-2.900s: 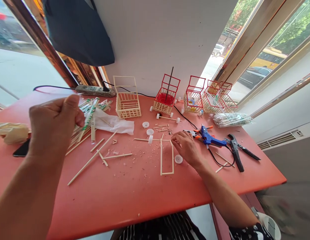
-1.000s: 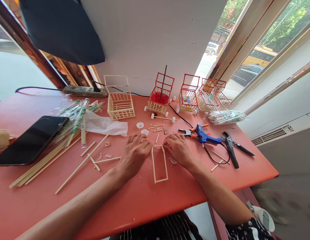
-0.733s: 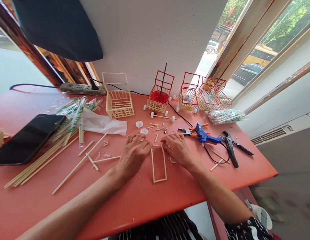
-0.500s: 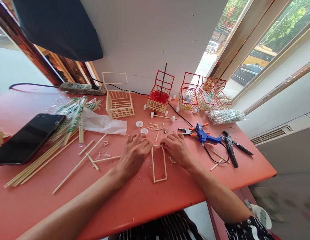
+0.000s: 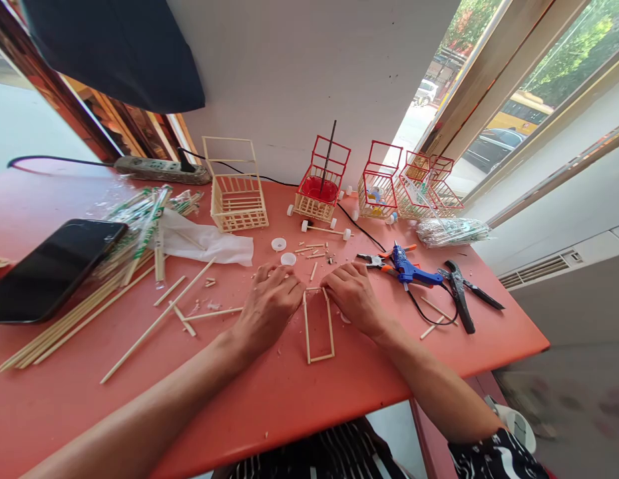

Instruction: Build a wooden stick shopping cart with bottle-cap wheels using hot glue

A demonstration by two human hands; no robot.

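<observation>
A narrow rectangular frame of wooden sticks [image 5: 331, 326] lies flat on the red table [image 5: 229, 419]. My left hand [image 5: 274, 299] is closed at its far left corner, with the fingertips pressed on the stick there. At the far right corner, my right hand [image 5: 353, 296] pinches the frame in the same way, its fingers curled. The fingertips of both hands are partly hidden. Just beyond the hands lie two white plastic caps [image 5: 288, 259] and several short cut stick pieces [image 5: 314, 251].
Stick-built carts [image 5: 238, 203] stand along the wall. To the right lie a blue glue gun [image 5: 414, 274], pliers [image 5: 372, 260] and a black-handled cutter [image 5: 460, 299]. Long sticks [image 5: 84, 313], wrapped chopsticks [image 5: 150, 223] and a phone [image 5: 54, 269] lie left. A power strip [image 5: 160, 171] sits behind.
The camera view has shifted slightly. Both hands stay at the far corners of the stick frame, with no clear movement.
</observation>
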